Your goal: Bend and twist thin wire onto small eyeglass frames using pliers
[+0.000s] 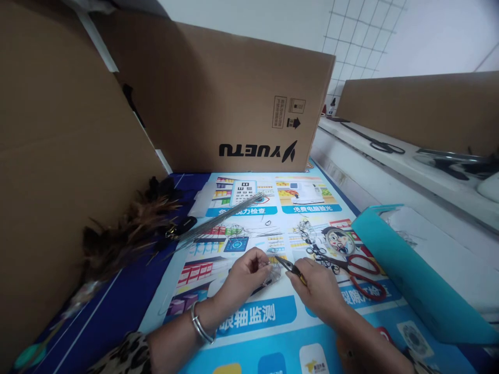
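My right hand (pixel 317 288) is closed round needle-nose pliers (pixel 289 266), whose tips point left at the fingers of my other hand. My left hand (pixel 245 275), with a silver bangle on its wrist, pinches a thin wire (pixel 273 258) between thumb and forefinger; its exact shape is too fine to make out. Just under those fingers a clear, crumpled-looking piece (pixel 274 275) shows. Beyond the hands lies a bundle of long straight wires (pixel 230 213). Small dark wire loops (pixel 312 244) are heaped to the right, beside red-handled scissors (pixel 364 270).
Cardboard panels (pixel 234 98) stand at the back and left. Brown feathers (pixel 125 228) lie along the left side on blue cloth. A teal open box (pixel 413 280) sits at the right, below a white ledge (pixel 358 135) with another pair of scissors (pixel 384 147). A printed sheet (pixel 257 337) covers the table.
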The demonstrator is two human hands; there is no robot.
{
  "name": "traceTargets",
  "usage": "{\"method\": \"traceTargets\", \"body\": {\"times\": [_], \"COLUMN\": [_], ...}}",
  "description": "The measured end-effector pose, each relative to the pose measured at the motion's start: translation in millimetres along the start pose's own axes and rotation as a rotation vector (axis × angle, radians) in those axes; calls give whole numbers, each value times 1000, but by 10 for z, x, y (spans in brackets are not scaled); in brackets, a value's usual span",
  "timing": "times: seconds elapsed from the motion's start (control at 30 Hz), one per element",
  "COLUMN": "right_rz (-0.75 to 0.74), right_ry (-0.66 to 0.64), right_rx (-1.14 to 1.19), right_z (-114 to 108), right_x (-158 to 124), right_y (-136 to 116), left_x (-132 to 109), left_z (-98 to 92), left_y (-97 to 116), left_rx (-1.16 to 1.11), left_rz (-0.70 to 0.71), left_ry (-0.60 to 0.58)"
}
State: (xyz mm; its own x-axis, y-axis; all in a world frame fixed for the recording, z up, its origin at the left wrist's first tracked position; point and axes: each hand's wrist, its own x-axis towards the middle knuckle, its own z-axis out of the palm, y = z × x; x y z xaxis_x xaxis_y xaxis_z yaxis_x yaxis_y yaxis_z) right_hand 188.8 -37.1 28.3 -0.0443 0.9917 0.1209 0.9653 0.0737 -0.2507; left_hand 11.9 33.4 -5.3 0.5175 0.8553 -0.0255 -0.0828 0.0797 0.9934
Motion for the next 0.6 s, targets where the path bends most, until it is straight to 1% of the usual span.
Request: {"method": "traceTargets", "body": {"times": [0.1,0.3,0.6], "right_rz": [-4,-4,-14], "right_ry": [11,18,-12], "right_rx": [0,6,24], "right_z": [4,10,15], "right_x": [0,1,9], "right_y": [5,6,-8], "left_x": [4,3,3], "left_z": [0,2,6], "left_y": [3,2,-2], "left_rx": [-5,-11,-22], "left_rz": [-11,-4,6], "left_ry": [-15,-8,-2]}}
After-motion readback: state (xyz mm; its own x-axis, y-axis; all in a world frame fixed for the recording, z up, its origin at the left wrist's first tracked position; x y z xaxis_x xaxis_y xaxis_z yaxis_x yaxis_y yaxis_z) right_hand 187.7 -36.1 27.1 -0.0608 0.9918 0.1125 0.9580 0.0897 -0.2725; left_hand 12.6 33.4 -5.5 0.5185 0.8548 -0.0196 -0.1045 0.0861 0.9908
